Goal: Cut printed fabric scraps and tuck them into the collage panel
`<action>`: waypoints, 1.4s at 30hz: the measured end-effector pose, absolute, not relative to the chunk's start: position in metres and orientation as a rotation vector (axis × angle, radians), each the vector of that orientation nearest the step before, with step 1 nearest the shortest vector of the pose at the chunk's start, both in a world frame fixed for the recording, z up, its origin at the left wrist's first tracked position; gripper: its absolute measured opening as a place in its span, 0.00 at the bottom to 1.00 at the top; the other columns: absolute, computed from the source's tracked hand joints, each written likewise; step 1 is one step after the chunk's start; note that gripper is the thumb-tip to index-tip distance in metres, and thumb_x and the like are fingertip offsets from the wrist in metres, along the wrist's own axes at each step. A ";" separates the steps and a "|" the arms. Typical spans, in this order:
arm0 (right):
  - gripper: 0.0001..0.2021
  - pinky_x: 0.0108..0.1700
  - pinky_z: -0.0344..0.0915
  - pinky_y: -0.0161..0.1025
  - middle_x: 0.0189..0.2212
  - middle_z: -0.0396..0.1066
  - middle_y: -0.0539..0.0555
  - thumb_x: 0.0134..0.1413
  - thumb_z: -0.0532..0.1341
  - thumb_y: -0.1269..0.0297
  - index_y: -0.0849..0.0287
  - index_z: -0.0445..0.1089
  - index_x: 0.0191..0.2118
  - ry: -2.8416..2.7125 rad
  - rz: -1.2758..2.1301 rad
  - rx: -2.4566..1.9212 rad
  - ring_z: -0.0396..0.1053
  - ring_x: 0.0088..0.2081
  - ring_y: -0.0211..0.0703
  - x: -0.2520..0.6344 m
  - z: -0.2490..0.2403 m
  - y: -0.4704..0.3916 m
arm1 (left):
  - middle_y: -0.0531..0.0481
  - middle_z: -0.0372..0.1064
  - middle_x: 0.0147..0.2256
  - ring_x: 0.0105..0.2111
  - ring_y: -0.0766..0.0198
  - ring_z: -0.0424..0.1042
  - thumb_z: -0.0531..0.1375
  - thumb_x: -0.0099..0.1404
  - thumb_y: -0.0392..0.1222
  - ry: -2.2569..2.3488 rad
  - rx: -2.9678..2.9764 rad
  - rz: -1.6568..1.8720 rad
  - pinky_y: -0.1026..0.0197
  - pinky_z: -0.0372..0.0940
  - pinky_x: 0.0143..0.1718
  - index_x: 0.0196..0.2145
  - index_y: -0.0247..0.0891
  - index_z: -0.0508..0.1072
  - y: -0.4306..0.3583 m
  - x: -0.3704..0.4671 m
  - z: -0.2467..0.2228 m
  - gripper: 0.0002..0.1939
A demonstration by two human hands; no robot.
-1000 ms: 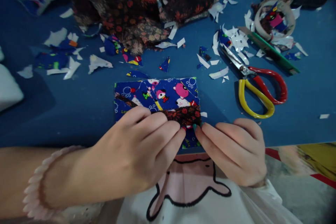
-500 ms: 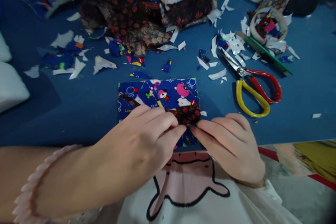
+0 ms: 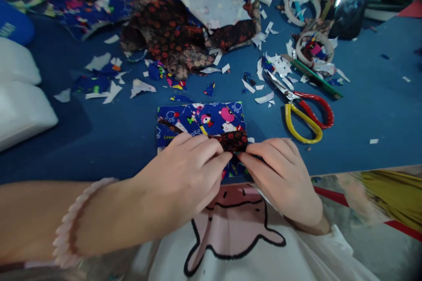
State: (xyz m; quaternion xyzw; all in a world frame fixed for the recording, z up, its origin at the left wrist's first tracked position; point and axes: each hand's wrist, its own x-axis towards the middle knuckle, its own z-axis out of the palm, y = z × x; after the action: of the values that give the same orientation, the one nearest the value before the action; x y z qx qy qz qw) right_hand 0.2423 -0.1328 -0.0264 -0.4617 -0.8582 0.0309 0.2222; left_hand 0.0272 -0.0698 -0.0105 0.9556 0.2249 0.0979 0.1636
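A flat rectangular piece covered in blue cartoon-print patches lies at the table's near edge. Across its right part runs a dark brown floral strip. My left hand rests over the piece's lower left, thumb and fingers pinched together at the strip's lower edge. From the right, my right hand pinches the same edge, its fingertips almost meeting the left thumb. The lower left of the piece is hidden under my left hand. Scissors with one red and one yellow handle lie to the right, blades slightly apart.
Behind are crumpled brown floral material, a blue printed sheet and many scraps. At right are a green-handled cutter, tape rolls and a dark phone. White rounded objects stand at left.
The view has shifted, showing more of the table's far side. Both hands keep pinching at nearly the same place on the strip; little else differs.
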 end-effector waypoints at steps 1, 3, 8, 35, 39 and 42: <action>0.09 0.40 0.60 0.44 0.38 0.76 0.57 0.67 0.56 0.76 0.65 0.74 0.42 -2.361 0.062 -1.277 0.64 0.38 0.45 0.242 -0.027 -0.133 | 0.48 0.71 0.34 0.33 0.58 0.71 0.50 0.73 0.32 0.637 2.756 0.280 0.54 0.62 0.34 0.45 0.32 0.74 -0.069 0.027 -0.011 0.14; 0.11 0.39 0.60 0.43 0.37 0.76 0.56 0.68 0.55 0.75 0.64 0.75 0.41 -2.345 0.028 -1.273 0.64 0.37 0.43 0.241 -0.028 -0.133 | 0.48 0.71 0.35 0.33 0.58 0.70 0.50 0.72 0.31 0.618 2.826 0.274 0.54 0.61 0.33 0.45 0.32 0.74 -0.070 0.027 -0.011 0.13; 0.10 0.39 0.59 0.43 0.38 0.77 0.54 0.68 0.55 0.74 0.61 0.75 0.42 -2.301 0.098 -1.251 0.65 0.38 0.42 0.243 -0.033 -0.132 | 0.49 0.71 0.33 0.31 0.59 0.67 0.50 0.72 0.29 0.634 2.922 0.403 0.55 0.57 0.32 0.43 0.32 0.75 -0.072 0.026 -0.015 0.13; 0.07 0.38 0.62 0.44 0.38 0.78 0.54 0.64 0.60 0.75 0.61 0.75 0.39 -2.265 0.118 -1.196 0.70 0.37 0.41 0.249 -0.036 -0.135 | 0.48 0.73 0.28 0.27 0.62 0.65 0.52 0.70 0.29 0.478 3.147 0.458 0.57 0.55 0.25 0.35 0.32 0.77 -0.073 0.025 -0.011 0.13; 0.08 0.39 0.62 0.44 0.38 0.79 0.54 0.64 0.59 0.76 0.60 0.76 0.40 -2.230 0.121 -1.220 0.70 0.38 0.41 0.248 -0.036 -0.136 | 0.48 0.71 0.28 0.26 0.62 0.63 0.53 0.69 0.30 0.405 3.169 0.482 0.57 0.54 0.25 0.32 0.33 0.76 -0.070 0.025 -0.010 0.12; 0.07 0.39 0.62 0.44 0.38 0.79 0.54 0.65 0.60 0.75 0.60 0.75 0.41 -2.215 0.129 -1.214 0.70 0.38 0.42 0.248 -0.037 -0.136 | 0.48 0.71 0.28 0.26 0.63 0.62 0.53 0.69 0.30 0.351 3.183 0.485 0.57 0.53 0.25 0.31 0.34 0.76 -0.067 0.025 -0.013 0.13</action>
State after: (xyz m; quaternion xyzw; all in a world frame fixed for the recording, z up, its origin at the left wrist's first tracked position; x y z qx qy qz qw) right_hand 0.2477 -0.1364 -0.0365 -0.4576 -0.8351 0.0488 0.3014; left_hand 0.0251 -0.0673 -0.0127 0.9816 0.1083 0.1496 -0.0484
